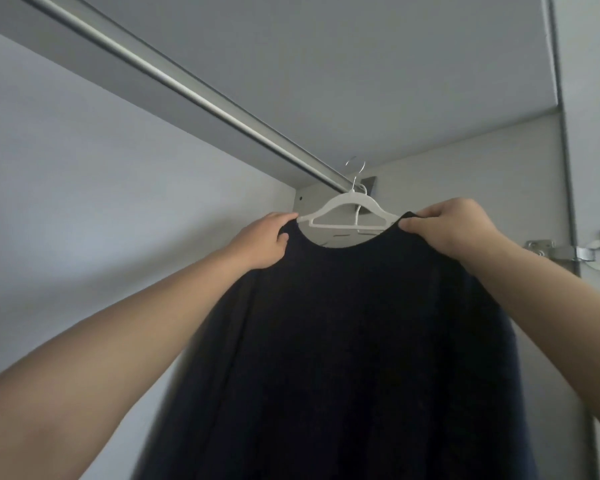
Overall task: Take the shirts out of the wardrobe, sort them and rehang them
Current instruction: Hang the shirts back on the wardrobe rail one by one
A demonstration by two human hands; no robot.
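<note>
Both hands pinch a dark shirt (343,341) on a white hanger (347,211).
The left hand (267,242) and right hand (454,228) grip its shoulders; the hanger ends are covered, and its hook seems to sit near the rail (174,83).

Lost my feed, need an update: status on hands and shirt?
Left hand and right hand each grip the dark shirt at its shoulders. White hanger on the rail. Nothing in the way.

Dim, flat, cool light inside the wardrobe (395,81); no hard shadows. A bright streak of glare runs along the rail (174,83). My forearms blur toward the lower corners, stretched by wide-angle distortion. The dark shirt (354,341) shows almost no detail, its left edge smeared.
</note>
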